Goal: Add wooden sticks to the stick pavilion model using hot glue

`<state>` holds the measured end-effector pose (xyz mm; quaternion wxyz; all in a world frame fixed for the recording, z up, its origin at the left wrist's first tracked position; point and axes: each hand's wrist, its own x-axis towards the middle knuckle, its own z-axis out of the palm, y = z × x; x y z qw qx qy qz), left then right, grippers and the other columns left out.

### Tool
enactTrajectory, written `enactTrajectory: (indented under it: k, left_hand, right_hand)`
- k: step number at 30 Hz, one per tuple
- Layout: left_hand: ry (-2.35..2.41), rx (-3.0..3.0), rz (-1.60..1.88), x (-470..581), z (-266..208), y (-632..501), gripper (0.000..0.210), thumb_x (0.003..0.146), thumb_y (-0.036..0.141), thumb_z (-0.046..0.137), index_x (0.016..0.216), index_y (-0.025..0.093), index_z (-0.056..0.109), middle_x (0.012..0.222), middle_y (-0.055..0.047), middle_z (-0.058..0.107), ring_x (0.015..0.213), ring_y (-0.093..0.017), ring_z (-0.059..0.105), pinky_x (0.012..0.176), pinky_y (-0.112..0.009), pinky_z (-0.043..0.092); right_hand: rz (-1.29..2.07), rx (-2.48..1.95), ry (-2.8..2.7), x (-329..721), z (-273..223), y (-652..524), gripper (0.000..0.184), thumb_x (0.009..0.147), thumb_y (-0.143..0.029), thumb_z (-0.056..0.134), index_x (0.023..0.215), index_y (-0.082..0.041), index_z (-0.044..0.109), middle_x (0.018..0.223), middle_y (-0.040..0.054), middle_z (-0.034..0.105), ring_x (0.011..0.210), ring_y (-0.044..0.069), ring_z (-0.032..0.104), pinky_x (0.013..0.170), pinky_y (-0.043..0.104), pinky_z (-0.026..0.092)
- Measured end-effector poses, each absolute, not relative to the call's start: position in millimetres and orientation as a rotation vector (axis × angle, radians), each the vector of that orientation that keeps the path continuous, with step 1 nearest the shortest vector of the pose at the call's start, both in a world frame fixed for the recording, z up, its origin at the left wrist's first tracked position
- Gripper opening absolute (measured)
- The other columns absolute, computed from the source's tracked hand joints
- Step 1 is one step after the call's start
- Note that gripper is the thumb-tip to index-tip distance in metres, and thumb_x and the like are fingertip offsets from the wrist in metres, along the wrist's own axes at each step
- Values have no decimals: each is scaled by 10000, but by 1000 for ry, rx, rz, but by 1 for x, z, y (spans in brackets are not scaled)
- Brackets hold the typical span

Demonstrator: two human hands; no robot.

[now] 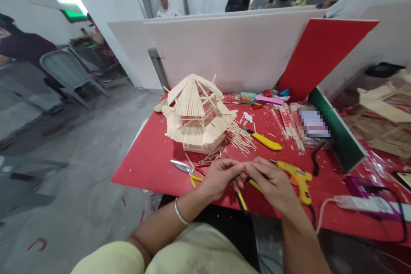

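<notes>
My left hand point(223, 178) and my right hand point(269, 182) meet fingertip to fingertip over the front of the red table point(147, 154). Both are pinched closed; whatever lies between the fingertips is too small to make out. Behind them stands a model pavilion point(191, 102) of thin wooden sticks, its tiered roof partly covered. Loose sticks point(241, 138) lie scattered at its right. Left of my left hand are scissors point(183, 166), with red and yellow handles around them. A yellow glue gun point(300, 177) rests beside my right hand. Yellow-handled tools lie partly hidden beneath my hands.
A yellow utility knife point(266, 140) lies behind my hands. Farther right are bundled sticks point(290, 126), a phone point(314, 122), a green board point(338, 132) and a white power strip point(366, 204) with cables. White panels point(224, 51) and a red panel point(324, 53) border the back.
</notes>
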<state>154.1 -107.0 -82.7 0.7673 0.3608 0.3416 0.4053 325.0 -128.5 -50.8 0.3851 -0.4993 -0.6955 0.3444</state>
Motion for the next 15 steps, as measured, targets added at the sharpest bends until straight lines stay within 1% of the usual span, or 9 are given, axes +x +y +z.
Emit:
enactTrajectory:
  k: [1,3,6,10,12,15]
  left_hand:
    - [728,762,864,154,-81,-108,421,692,485,801,841,105,701,704,-56,677,501,-106,604,426,-201,456]
    - [708,721,820,151,-80,-109,416,667,463,826,817,98,694,674,-43,666,480,-90,587,416,-190,445]
    - [664,692,716,148,-82,-110,426,620,424,863,810,85,688,667,-36,662,469,-77,578,408,-179,435]
    - [624,702,657,145,-85,-112,465,580,401,887,859,88,684,703,-39,673,500,-97,612,409,-180,439]
    - [617,710,652,144,-85,-113,464,580,407,885,848,88,680,720,-45,674,511,-103,620,416,-183,454]
    - [611,725,648,141,-85,-116,449,596,412,875,835,85,682,717,-48,669,499,-96,610,425,-185,473]
  right_hand:
    - [904,-1256,-1733,322,-54,-132,272,942,-378,524,847,-229,732,764,12,598,724,137,581,681,263,480]
    - [937,-1233,-1665,320,-61,-137,227,924,-365,560,922,-241,750,782,15,606,741,140,582,699,270,492]
    - [956,-1220,-1596,320,-71,-143,211,910,-350,590,1010,-264,754,803,18,619,769,148,586,722,286,495]
    - [1010,-1215,-1520,318,-77,-151,221,905,-352,598,1045,-272,749,805,15,611,775,155,588,723,295,490]
    - [1027,-1224,-1506,315,-78,-154,230,907,-359,594,1059,-276,745,804,13,613,777,156,588,730,297,489]
    - [999,-1265,-1517,309,-78,-156,249,915,-379,580,1077,-278,740,813,16,640,834,167,597,794,310,487]
